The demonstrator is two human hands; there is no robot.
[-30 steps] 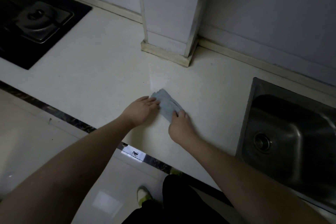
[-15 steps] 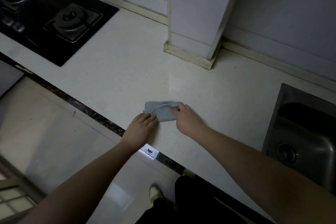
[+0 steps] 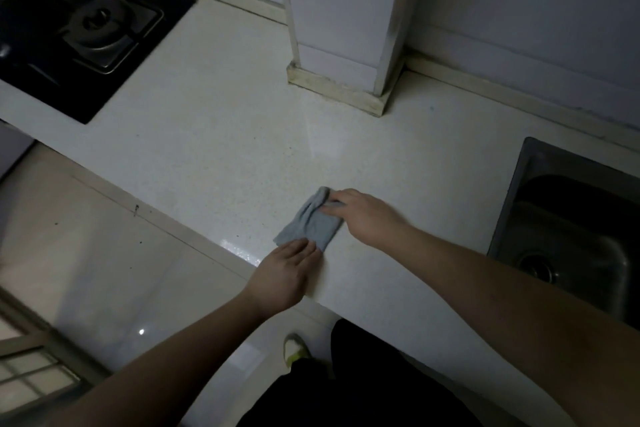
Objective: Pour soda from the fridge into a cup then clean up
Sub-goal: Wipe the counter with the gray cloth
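Observation:
A small grey-blue cloth (image 3: pixel 310 222) lies bunched on the pale countertop (image 3: pixel 214 135) near its front edge. My right hand (image 3: pixel 367 217) presses down on the cloth's far right part, fingers closed over its fold. My left hand (image 3: pixel 282 274) rests flat at the counter's edge, with its fingertips on the cloth's near corner. No soda or cup is in view.
A black gas hob (image 3: pixel 79 24) is set into the counter at the far left. A steel sink (image 3: pixel 568 229) sits at the right. A white pillar (image 3: pixel 343 21) stands on the counter at the back. Glossy floor and my shoe (image 3: pixel 294 350) show below.
The cloth has slid with my hands along the counter and bunched up differently. My left hand has dropped back to the counter's front edge, and the view has shifted.

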